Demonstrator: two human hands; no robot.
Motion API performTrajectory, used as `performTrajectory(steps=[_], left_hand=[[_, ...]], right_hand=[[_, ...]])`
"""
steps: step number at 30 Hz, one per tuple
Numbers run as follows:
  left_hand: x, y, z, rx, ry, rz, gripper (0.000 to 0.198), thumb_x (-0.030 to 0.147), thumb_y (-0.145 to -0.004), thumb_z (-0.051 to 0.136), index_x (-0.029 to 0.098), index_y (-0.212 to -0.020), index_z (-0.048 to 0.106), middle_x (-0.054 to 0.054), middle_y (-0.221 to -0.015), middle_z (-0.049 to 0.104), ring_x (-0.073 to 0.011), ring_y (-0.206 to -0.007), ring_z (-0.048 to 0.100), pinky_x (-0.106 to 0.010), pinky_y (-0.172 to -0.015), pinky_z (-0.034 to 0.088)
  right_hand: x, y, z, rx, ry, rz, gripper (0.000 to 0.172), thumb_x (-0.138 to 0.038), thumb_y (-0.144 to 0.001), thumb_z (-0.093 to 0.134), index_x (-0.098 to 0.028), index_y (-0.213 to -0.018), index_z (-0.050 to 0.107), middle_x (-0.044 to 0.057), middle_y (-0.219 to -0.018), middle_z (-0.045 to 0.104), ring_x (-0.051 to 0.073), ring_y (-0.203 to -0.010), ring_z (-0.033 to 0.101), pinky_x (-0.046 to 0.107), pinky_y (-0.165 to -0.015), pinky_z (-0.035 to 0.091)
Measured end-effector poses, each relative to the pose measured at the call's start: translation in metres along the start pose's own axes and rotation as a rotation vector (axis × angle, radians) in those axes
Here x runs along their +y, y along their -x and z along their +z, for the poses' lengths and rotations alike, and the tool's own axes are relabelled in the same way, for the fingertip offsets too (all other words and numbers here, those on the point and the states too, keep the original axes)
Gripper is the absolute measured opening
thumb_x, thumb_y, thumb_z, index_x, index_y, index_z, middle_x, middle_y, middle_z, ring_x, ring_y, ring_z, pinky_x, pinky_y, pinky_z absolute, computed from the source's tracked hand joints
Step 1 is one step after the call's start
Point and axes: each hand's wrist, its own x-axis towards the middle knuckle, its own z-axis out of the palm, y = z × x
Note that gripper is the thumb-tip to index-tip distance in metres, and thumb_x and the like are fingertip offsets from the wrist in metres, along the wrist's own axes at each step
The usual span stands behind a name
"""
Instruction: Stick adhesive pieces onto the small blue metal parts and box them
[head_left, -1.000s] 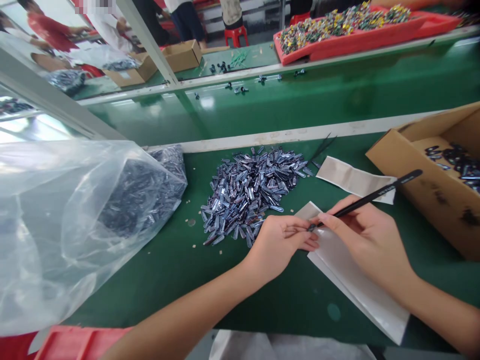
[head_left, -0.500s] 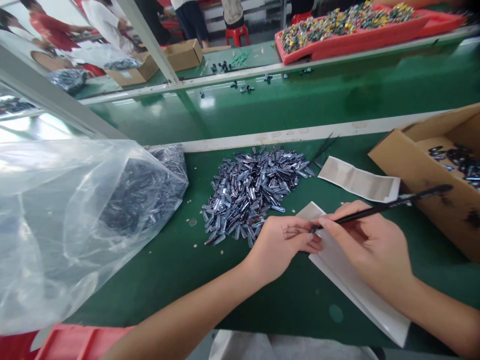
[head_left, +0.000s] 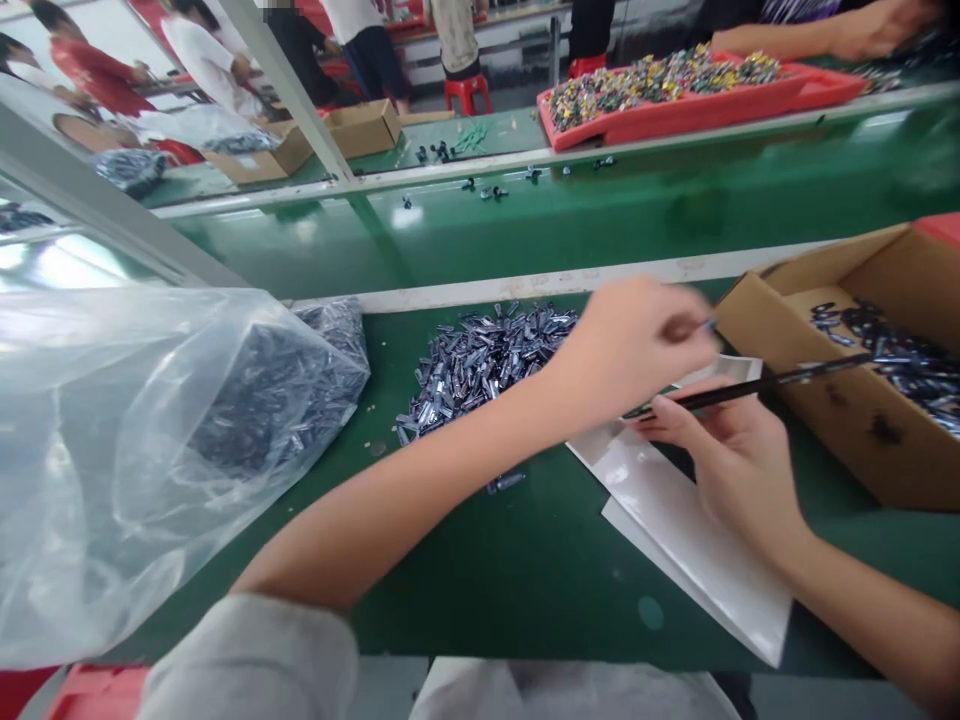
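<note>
My left hand (head_left: 637, 340), blurred by motion, is raised above the right end of a heap of small shiny blue-grey metal parts (head_left: 480, 365), with a tiny part seemingly pinched at its fingertips. My right hand (head_left: 724, 445) grips black tweezers (head_left: 750, 385) over a white sheet (head_left: 675, 530), close to the cardboard box (head_left: 847, 400). That box holds similar dark metal parts (head_left: 885, 355). To the left, a clear plastic bag (head_left: 172, 450) holds many more dark parts. My left forearm hides part of the heap.
Beyond a white rail (head_left: 562, 280) runs a green conveyor belt (head_left: 525, 240) with a few small parts on its far side. A red tray of colourful parts (head_left: 660, 95) sits past it, with a co-worker's hand (head_left: 885, 30) above. A glass panel (head_left: 112, 170) stands at left.
My left hand has left the right hand's tweezer tips and moved up and right, over the heap toward the box. The view has tilted slightly, and a co-worker's arm has come into view.
</note>
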Motion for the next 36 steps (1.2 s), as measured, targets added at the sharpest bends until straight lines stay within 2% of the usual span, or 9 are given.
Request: performTrajectory(steps=[2,5,7,9,12,15,21,30,36], left_hand=[[0.029,-0.039,0.0,-0.11,-0.186,0.182,0.067,0.026,-0.075,0.002,-0.004,-0.038,0.05,-0.004,-0.107,0.063,-0.0263,-0.111,0.054,-0.021,-0.063,0.035],[0.053,-0.063,0.002,-0.182,-0.349,0.275,0.062,0.018,-0.054,-0.02,-0.006,-0.029,0.031,0.002,-0.127,0.047,-0.0299,-0.115,0.044,-0.029,-0.056,0.03],[0.047,-0.047,0.002,-0.071,-0.336,0.251,0.067,0.02,-0.072,-0.007,-0.003,-0.037,0.045,0.003,-0.129,0.05,-0.0219,-0.115,0.049,-0.026,-0.063,0.035],[0.024,-0.012,0.0,-0.018,-0.282,0.194,0.047,0.017,-0.085,0.026,0.005,-0.06,0.064,0.0,-0.114,0.064,-0.0116,-0.104,0.057,-0.022,-0.074,0.043],[-0.018,0.05,0.001,-0.136,-0.213,0.07,0.023,0.012,-0.084,0.047,0.011,-0.084,0.07,-0.005,-0.088,0.068,-0.0127,-0.083,0.061,-0.025,-0.077,0.048],[-0.044,0.093,0.011,-0.205,-0.228,-0.007,0.023,0.01,-0.085,0.047,0.014,-0.091,0.069,-0.007,-0.094,0.066,-0.0176,-0.089,0.059,-0.032,-0.083,0.049],[-0.048,0.099,0.023,-0.219,-0.18,-0.013,0.026,0.007,-0.085,0.046,0.015,-0.093,0.069,-0.006,-0.102,0.064,-0.0182,-0.096,0.056,-0.031,-0.087,0.046],[-0.049,0.128,-0.009,-0.186,-0.293,-0.225,0.013,0.019,-0.086,0.055,0.014,-0.096,0.061,-0.007,-0.102,0.058,-0.0199,-0.098,0.052,-0.037,-0.091,0.043],[-0.042,0.151,-0.013,-0.252,-0.469,-0.37,0.017,0.019,-0.092,0.042,0.015,-0.086,0.058,-0.007,-0.095,0.055,-0.0211,-0.09,0.049,-0.041,-0.081,0.041]], right_hand=[[0.002,-0.003,0.0,-0.065,0.077,0.029,0.018,-0.036,-0.079,0.068,-0.021,-0.081,0.058,0.001,-0.068,0.069,0.019,-0.061,0.068,0.032,-0.061,0.056],[0.001,-0.004,0.003,-0.138,0.231,0.018,0.02,-0.036,-0.081,0.065,-0.021,-0.071,0.056,0.0,-0.057,0.066,0.018,-0.053,0.065,0.029,-0.055,0.052],[0.001,-0.004,0.004,-0.162,0.301,-0.017,0.022,-0.035,-0.082,0.061,-0.022,-0.066,0.053,0.0,-0.052,0.065,0.018,-0.049,0.063,0.029,-0.053,0.05],[0.001,-0.004,0.005,-0.169,0.333,-0.054,0.022,-0.035,-0.082,0.059,-0.022,-0.065,0.052,0.0,-0.051,0.064,0.017,-0.047,0.061,0.028,-0.05,0.048],[0.004,-0.005,0.004,-0.186,0.334,-0.05,0.02,-0.036,-0.083,0.059,-0.022,-0.071,0.053,-0.001,-0.053,0.063,0.016,-0.047,0.06,0.028,-0.049,0.046],[0.007,-0.005,0.005,-0.184,0.358,-0.002,0.022,-0.04,-0.084,0.059,-0.021,-0.074,0.054,-0.002,-0.054,0.063,0.016,-0.049,0.06,0.028,-0.051,0.046],[0.008,-0.007,0.006,-0.209,0.375,0.023,0.023,-0.041,-0.082,0.061,-0.021,-0.073,0.054,-0.002,-0.053,0.062,0.015,-0.048,0.059,0.028,-0.051,0.045],[0.003,-0.007,0.005,-0.163,0.289,0.046,0.024,-0.04,-0.082,0.063,-0.021,-0.069,0.055,-0.002,-0.052,0.061,0.015,-0.049,0.057,0.026,-0.05,0.045],[0.002,-0.005,0.006,-0.145,0.279,0.067,0.023,-0.039,-0.082,0.063,-0.021,-0.07,0.056,-0.002,-0.053,0.062,0.014,-0.05,0.058,0.025,-0.051,0.046]])
